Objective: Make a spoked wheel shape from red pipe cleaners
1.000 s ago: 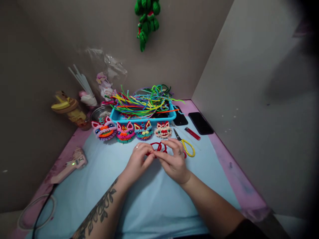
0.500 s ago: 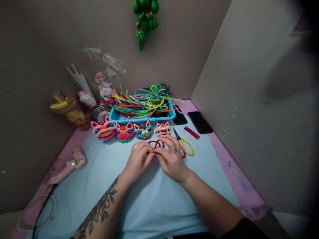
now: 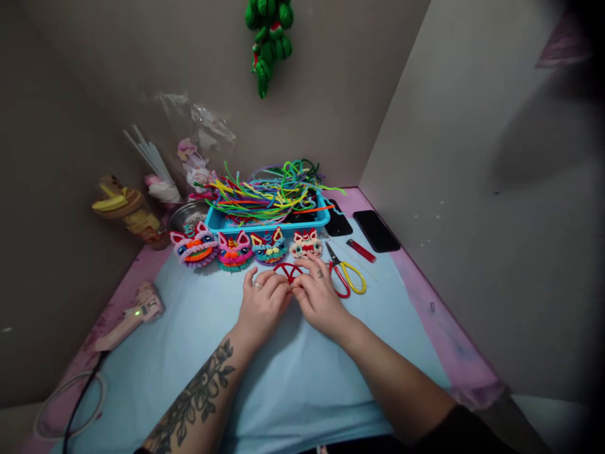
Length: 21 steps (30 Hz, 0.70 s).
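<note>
Both hands meet at the middle of the light blue mat [image 3: 293, 378]. My left hand [image 3: 261, 302], with a ring on one finger, and my right hand [image 3: 317, 297] each pinch a red pipe cleaner [image 3: 288, 272] bent into loops just beyond the fingertips. Behind it stands a row of several colourful pipe-cleaner animal faces [image 3: 235, 250]. A blue tray [image 3: 227, 223] piled with pipe cleaners of many colours sits behind those. Scissors [image 3: 347, 276] with red and yellow handles lie just right of my right hand.
A pink glue gun [image 3: 135, 313] with a lit green lamp lies at the left, its cable running to the near edge. Two black phones [image 3: 375, 230] and a small red stick [image 3: 361, 250] lie at the back right. Walls close in on three sides.
The red pipe cleaner's loops have been drawn closer together between my fingers. Both hands stay in much the same place; the view has shifted slightly.
</note>
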Motion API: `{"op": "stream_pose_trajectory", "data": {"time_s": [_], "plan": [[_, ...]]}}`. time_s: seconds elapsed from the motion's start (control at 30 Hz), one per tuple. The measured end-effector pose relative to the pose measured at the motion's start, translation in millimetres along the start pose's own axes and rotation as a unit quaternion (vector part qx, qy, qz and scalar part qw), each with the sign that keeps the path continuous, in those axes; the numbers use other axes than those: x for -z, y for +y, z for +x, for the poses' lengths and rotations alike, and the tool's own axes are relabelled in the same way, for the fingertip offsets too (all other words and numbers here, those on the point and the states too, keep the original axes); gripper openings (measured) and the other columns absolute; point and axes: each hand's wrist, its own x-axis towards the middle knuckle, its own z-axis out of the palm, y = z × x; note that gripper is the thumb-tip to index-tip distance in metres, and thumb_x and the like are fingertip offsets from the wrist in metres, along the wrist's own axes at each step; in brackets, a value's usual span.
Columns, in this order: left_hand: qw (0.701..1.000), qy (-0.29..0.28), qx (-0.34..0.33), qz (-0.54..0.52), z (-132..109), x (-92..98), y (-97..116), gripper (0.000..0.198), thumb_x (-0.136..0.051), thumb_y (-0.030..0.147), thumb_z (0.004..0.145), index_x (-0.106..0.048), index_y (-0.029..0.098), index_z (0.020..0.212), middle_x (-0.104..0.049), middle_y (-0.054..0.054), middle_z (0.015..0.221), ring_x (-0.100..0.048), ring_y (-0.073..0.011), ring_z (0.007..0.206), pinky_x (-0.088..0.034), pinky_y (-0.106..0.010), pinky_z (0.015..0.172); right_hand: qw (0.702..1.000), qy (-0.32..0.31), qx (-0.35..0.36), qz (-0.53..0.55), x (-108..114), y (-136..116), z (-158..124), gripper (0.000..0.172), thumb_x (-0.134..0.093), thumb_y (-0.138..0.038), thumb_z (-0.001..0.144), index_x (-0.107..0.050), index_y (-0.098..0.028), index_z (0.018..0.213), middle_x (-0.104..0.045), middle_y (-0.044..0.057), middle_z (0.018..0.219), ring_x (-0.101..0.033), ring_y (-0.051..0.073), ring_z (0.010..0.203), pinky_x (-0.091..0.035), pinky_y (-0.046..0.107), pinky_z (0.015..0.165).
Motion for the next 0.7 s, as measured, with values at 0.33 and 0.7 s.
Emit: {"op": "stream_pose_trajectory", "data": {"time_s": [0.33, 0.7], "plan": [[0.939, -0.099, 0.174, -0.279, 1.7, -2.2, -10.8, 0.015, -0.052, 0.028, 0.086, -0.059, 0.018, 0.078, -0.064, -0.005, 0.086, -0.055, -0.0184, 0.087, -0.04, -0.034, 0.084, 0.999, -0.001, 0.006, 0.054, 3.0, 7.1, 0.5, 0.015, -0.046, -0.015, 0.086, -0.059, -0.021, 0.087, -0.052, 0.009, 0.118, -0.031, 0.027, 0.13, -0.034, 0.052, 0.104], [0.706, -0.215, 0.346, -0.579, 5.5, 3.5, -12.3, 0.032, -0.059, 0.047, 0.079, -0.055, 0.015, 0.075, -0.057, -0.001, 0.071, -0.048, -0.0126, 0.067, -0.037, -0.025, 0.066, 0.996, 0.054, 0.053, 0.054, 9.6, 1.3, 1.0, 0.017, -0.053, -0.014, 0.084, -0.067, -0.025, 0.086, -0.056, 0.007, 0.115, -0.037, 0.026, 0.125, -0.037, 0.05, 0.103]]}}
